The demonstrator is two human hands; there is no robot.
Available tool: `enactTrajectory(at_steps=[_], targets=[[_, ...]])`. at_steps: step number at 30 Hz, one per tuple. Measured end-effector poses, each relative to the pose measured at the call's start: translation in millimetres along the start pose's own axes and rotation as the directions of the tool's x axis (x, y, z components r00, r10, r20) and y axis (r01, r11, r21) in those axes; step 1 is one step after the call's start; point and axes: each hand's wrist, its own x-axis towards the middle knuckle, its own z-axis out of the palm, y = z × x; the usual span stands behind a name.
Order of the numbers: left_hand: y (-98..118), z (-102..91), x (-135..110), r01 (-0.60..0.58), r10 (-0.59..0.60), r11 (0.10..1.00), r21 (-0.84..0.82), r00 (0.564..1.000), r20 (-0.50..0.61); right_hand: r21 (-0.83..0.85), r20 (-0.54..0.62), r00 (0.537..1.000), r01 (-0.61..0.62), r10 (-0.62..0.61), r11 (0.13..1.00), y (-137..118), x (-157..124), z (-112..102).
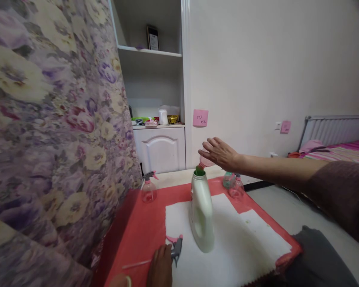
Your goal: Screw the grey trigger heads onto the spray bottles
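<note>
A tall white detergent bottle [202, 211] with a green neck stands on a white cloth [242, 239] laid over a red table [134, 231]. My right hand [218, 152] reaches out above the bottle's neck, fingers stretched flat, over something pink at the neck that I cannot make out. My left hand [160, 266] rests at the table's near edge, its fingers curled round a pink and grey spray trigger head [176, 246] with a thin tube trailing left.
A small clear spray bottle [148, 187] stands at the table's far left. Two small bottles [233, 185] stand at the far right. A flowered curtain [48, 131] hangs close on the left. A white cabinet [161, 147] and a bed [341, 151] lie beyond.
</note>
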Motion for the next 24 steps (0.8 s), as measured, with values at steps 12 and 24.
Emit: enactTrajectory(at_steps=[12, 24], targets=[[18.1, -28.1, -2.0, -0.043, 0.043, 0.999, 0.001, 0.997, 0.062, 0.277, 0.006, 0.996, -0.092, 0.095, 0.957, 4.7, -18.7, 22.0], [23.4, -36.8, 0.0, -0.114, 0.115, 0.993, -0.038, 0.993, 0.028, 0.882, 0.305, 0.885, -0.402, 0.353, 0.245, -19.1, -104.3, 75.7]])
